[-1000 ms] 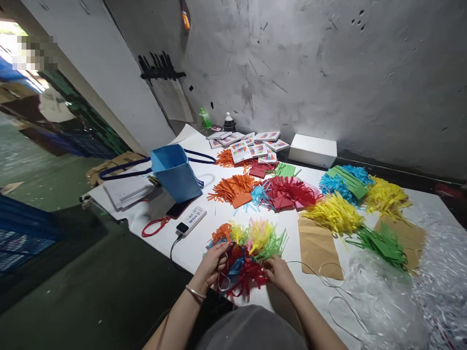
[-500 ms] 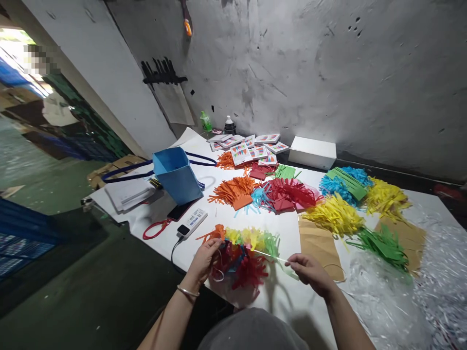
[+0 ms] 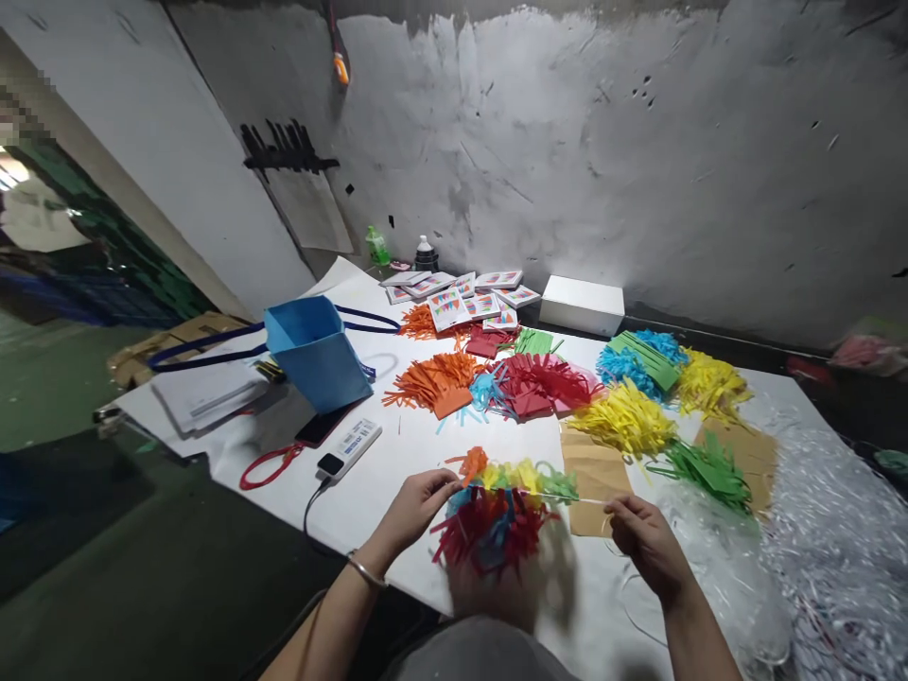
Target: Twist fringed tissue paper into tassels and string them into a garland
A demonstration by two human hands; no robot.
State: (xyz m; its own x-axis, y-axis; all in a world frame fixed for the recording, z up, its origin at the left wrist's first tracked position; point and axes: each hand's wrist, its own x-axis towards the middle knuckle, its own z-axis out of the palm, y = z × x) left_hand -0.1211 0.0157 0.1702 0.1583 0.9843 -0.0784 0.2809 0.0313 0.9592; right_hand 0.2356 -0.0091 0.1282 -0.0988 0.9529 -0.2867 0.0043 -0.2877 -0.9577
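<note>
Stretched between my two hands is a tassel garland [image 3: 497,530]: fringed paper in orange, yellow, green, blue and red hangs on a thin white string [image 3: 592,500]. My left hand [image 3: 426,501] pinches the string at the garland's orange end. My right hand [image 3: 644,537] is closed on the bare string beyond the green fringe, and a loose length dangles below it. Past the garland lie bundles of fringed paper: orange [image 3: 440,383], red [image 3: 543,383], yellow [image 3: 624,421], blue [image 3: 489,390] and green [image 3: 709,473].
A blue open-topped container [image 3: 319,355], a phone with a red strap [image 3: 273,468] and a corded white device [image 3: 349,450] stand at left. Small printed packs [image 3: 450,307] and a white box [image 3: 582,305] are near the wall. Clear plastic bags [image 3: 716,577] cover the right side.
My right hand has drawn the string further right and tauter. The garland now hangs straighter below it, and my view has shifted slightly right.
</note>
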